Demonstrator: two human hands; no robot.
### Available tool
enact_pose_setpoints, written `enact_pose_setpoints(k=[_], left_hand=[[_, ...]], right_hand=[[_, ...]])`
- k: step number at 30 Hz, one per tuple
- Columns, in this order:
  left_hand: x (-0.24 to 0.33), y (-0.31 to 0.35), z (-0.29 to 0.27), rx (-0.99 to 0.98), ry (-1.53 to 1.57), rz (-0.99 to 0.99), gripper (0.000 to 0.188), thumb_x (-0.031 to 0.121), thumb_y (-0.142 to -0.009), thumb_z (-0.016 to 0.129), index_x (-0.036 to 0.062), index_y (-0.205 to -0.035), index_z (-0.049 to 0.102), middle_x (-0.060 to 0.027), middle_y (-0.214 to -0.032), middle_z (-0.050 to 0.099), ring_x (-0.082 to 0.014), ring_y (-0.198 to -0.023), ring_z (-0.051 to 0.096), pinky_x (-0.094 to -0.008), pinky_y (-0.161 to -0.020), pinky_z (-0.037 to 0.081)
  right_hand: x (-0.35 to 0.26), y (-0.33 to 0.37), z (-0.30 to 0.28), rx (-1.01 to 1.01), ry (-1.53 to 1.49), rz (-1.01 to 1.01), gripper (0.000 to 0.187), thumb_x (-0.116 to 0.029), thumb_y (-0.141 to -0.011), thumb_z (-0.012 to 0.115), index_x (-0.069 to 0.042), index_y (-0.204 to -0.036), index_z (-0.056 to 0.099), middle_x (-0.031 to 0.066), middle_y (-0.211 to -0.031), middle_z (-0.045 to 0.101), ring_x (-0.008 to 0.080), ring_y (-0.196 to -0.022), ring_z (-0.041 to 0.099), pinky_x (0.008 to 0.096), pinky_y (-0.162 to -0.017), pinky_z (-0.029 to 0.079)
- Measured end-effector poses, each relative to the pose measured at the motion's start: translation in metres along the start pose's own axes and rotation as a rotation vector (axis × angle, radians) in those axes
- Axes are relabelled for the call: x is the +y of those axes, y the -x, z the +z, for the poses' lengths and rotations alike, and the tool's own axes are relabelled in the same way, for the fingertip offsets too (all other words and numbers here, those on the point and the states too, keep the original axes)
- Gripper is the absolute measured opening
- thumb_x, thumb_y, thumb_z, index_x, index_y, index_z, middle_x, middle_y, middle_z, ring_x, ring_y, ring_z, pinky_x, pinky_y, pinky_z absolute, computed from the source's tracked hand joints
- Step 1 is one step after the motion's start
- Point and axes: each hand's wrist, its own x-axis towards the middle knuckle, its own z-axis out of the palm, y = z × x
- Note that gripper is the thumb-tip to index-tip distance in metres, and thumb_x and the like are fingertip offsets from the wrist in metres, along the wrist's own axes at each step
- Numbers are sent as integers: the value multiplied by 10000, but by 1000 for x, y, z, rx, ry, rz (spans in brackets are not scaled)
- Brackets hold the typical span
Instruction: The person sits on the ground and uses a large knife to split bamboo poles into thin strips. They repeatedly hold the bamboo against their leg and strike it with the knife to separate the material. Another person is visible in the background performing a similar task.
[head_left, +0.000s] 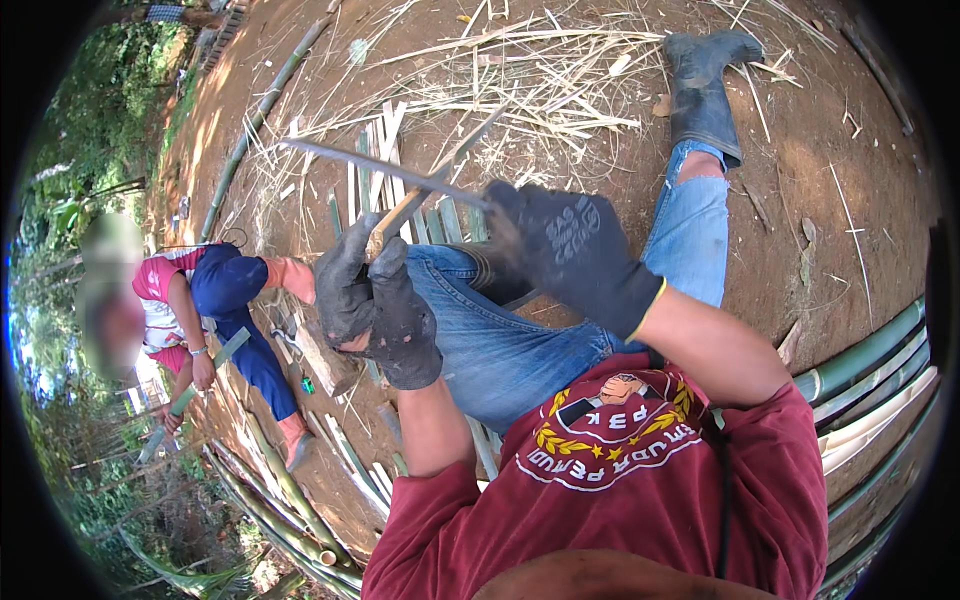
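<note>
My left hand [378,300], in a dark glove, is closed on the lower end of a slim bamboo strip [403,212] that slants up and away to the right. My right hand [570,238], gloved too, grips a machete at its near end; the handle is hidden in the fist. Its long narrow blade [345,157] points left and crosses the bamboo strip a little above my left hand. Whether the edge touches the strip I cannot tell. Both hands are above my jeans-clad legs [500,350].
Pale bamboo shavings [550,85] litter the ground ahead. Split bamboo pieces [435,222] lie beyond my knee, and bamboo poles [870,350] at the right. At left, a co-worker in blue trousers [225,285] holds a green bamboo strip [225,352]. A boot [700,100] covers my outstretched foot.
</note>
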Motion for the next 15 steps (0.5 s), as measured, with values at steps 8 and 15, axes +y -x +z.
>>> enact_pose_setpoints(k=[8, 15], left_hand=[[-7, -8, 1, 42, 145, 16, 221, 49, -899, 680, -85, -1074, 662, -126, -977, 646, -176, -866, 645, -249, -749, 497], [-12, -15, -6, 42, 59, 18, 285, 49, -886, 704, -87, -1126, 634, -140, -987, 653, -196, -866, 663, -297, -804, 527]], right_hand=[[-2, -3, 0, -6, 6, -106, 299, -277, -922, 575, -103, -1163, 549, 99, -811, 652, 283, -679, 680, 406, -537, 521], [47, -14, 34, 63, -44, -186, 321, -251, -941, 524, -41, -1183, 544, 112, -823, 655, 279, -659, 687, 404, -537, 527]])
